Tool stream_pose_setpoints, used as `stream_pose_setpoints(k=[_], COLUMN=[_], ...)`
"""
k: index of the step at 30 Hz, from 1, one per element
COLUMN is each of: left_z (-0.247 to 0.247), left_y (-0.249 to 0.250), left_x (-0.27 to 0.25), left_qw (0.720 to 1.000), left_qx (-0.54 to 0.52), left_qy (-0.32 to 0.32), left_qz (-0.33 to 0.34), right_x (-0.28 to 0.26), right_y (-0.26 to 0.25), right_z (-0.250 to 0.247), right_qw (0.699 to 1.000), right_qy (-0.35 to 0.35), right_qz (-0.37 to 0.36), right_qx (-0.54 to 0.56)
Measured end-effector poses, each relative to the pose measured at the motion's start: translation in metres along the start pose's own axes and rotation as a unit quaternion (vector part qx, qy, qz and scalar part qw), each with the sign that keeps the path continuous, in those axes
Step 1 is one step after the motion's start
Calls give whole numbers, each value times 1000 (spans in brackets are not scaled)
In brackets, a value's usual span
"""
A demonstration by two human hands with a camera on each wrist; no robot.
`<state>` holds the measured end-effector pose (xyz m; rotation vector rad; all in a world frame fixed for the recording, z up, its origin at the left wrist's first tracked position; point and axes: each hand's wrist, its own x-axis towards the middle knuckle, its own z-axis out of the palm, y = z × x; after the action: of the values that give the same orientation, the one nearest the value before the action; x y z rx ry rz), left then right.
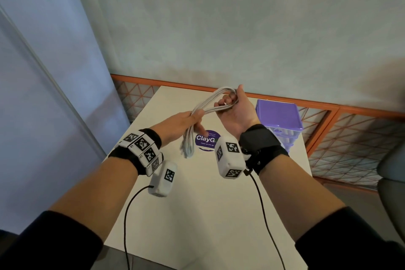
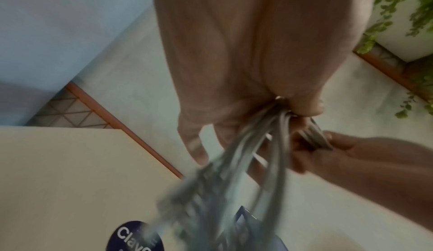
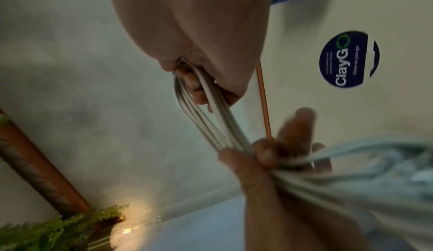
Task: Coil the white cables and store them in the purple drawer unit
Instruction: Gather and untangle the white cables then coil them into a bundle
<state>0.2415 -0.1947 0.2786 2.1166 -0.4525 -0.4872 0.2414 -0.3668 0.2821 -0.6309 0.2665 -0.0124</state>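
Pinching the middle of the white cables (image 1: pixel 198 114), the left hand (image 1: pixel 182 121) lets the loose ends hang over the table (image 1: pixel 219 204), while the looped end is gripped by the right hand (image 1: pixel 235 112). For a tidy coil, the loops are best kept even and held firmly throughout. The purple drawer unit (image 1: pixel 279 116) is seen just right of the hands, apparently shut.

A pale cream square surface (image 1: pixel 197 204) carries a round dark-purple sticker (image 1: pixel 205 139) with white "ClayG" lettering near its middle. Behind it, an orange metal railing with triangular mesh (image 1: pixel 341 129) runs along a mottled grey-green wall (image 1: pixel 219 17). Green trailing foliage (image 2: pixel 398 10) hangs by the wall, and a warm glowing glass lamp (image 3: pixel 121 231) sits beside fern-like leaves (image 3: pixel 46 234).
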Motion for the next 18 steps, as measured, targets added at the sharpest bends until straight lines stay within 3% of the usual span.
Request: stream_pose_setpoints(k=[2, 3, 6, 8, 10, 11, 12, 13, 18], left_z=[3, 2, 2, 4, 6, 8, 9, 11, 15], left_y=[2, 2, 4, 7, 11, 14, 17, 20, 21], left_x=[8, 8, 10, 18, 19, 20, 20, 19, 21], left_qw=[997, 995, 995, 997, 997, 997, 997, 997, 994], left_qx=[-74, -95, -90, -77, -70, -68, -67, -66, -110], left_qy=[-10, -13, 1, -5, -18, -30, -39, -46, -18], left_qz=[-5, -13, -30, -30, -26, -22, -16, -13, -3], right_x=[5, 5, 8, 7, 0, -2, 1, 1, 4], right_y=[-3, -3, -7, -13, -10, -8, -7, -8, -20], right_z=[-11, -12, -20, -25, -25, -24, -25, -24, -21], right_qw=[988, 958, 794, 688, 538, 481, 450, 441, 500], right_qy=[39, 58, 78, 21, -77, -100, -102, -97, -79], right_qz=[-34, -67, -213, -259, -265, -274, -292, -307, -226], right_qx=[-148, -272, -564, -678, -797, -827, -837, -838, -832])
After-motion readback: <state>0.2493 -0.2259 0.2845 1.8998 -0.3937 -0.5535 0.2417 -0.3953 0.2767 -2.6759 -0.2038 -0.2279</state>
